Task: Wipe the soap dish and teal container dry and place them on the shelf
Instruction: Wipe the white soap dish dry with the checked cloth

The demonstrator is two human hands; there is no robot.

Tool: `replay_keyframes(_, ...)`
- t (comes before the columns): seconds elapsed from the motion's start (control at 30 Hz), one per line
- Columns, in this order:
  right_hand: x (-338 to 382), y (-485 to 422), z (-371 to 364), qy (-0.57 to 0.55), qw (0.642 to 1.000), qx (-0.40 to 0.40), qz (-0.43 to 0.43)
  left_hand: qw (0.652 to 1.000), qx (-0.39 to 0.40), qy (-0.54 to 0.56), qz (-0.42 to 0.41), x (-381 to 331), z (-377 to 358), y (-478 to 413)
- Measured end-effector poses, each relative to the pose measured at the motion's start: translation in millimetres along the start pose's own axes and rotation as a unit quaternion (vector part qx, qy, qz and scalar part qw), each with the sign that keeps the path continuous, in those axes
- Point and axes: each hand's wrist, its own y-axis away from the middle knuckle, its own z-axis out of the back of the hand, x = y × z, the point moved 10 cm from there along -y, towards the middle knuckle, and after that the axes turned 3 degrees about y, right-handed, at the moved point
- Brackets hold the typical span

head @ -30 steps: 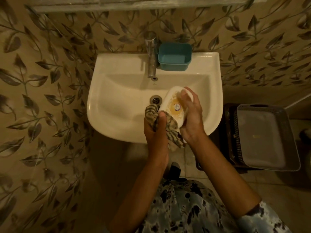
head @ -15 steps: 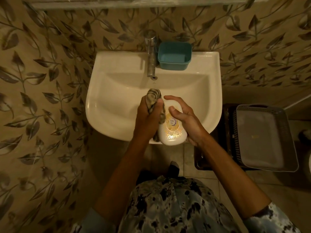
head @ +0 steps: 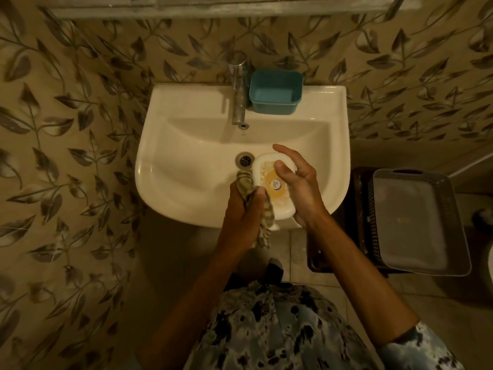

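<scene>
My right hand (head: 298,188) holds a white soap dish (head: 269,188) over the front of the white sink (head: 186,161), thumb on its upper face, which bears a yellow label. My left hand (head: 244,209) grips a bunched striped cloth (head: 256,206) pressed against the dish's left edge. The teal container (head: 274,93) stands empty on the sink's back rim, right of the metal tap (head: 238,89). A grey shelf edge (head: 213,8) runs along the wall at the top.
The drain (head: 245,160) shows just left of the dish. A grey lidded basket (head: 416,222) sits on a dark crate to the right of the sink. Leaf-patterned tiles cover the wall. Floor tiles lie below.
The dish has been turned in my right hand and shifted slightly right and away. My left hand with the cloth slid down to the dish's left side.
</scene>
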Motion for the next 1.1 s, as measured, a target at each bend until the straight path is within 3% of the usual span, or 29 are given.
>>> replay_keyframes(0.1,5.9,4.3,-22.4,0.002,0.994,0.110,-0.006,1.000,-0.023,-0.013,-0.011,-20.6,16.0,-25.6)
replay_keyframes(0.23,7.9,3.9,-29.1,0.005,0.987,0.159,-0.035,0.999,0.002,0.045,0.001,-25.7,17.0,-33.9)
replay_keyframes(0.3,5.1,0.0,-19.9,-0.009,0.990,0.125,-0.066,0.994,-0.017,0.104,0.008,-19.1,19.1,-27.1)
replay_keyframes(0.4,-7.0,2.7,-3.6,-0.141,0.981,0.053,-0.120,0.971,-0.088,0.220,0.027,-3.6,30.5,-19.2)
replay_keyframes(0.47,-21.4,10.4,-8.4,-0.221,0.964,0.053,-0.139,0.952,-0.122,0.279,0.035,4.9,35.2,-17.0)
replay_keyframes(0.67,-39.9,29.7,-17.4,-0.155,0.980,-0.009,-0.126,0.969,-0.151,0.198,0.000,19.5,42.6,-7.0)
replay_keyframes(0.8,-22.4,22.5,-15.3,-0.062,0.991,0.052,-0.102,0.989,-0.107,0.094,-0.035,14.0,50.3,-10.5)
replay_keyframes(0.93,-11.6,16.8,-17.4,0.012,0.987,0.123,-0.099,0.996,0.006,-0.025,-0.082,-10.7,42.0,-25.2)
replay_keyframes(1.03,-9.6,17.1,-21.0,0.035,0.978,0.172,-0.109,0.991,0.104,-0.055,-0.068,-15.6,29.4,-32.9)
replay_keyframes(1.1,-4.8,16.6,-23.5,0.040,0.977,0.186,-0.099,0.990,0.125,-0.040,-0.046,-14.3,24.0,-33.6)
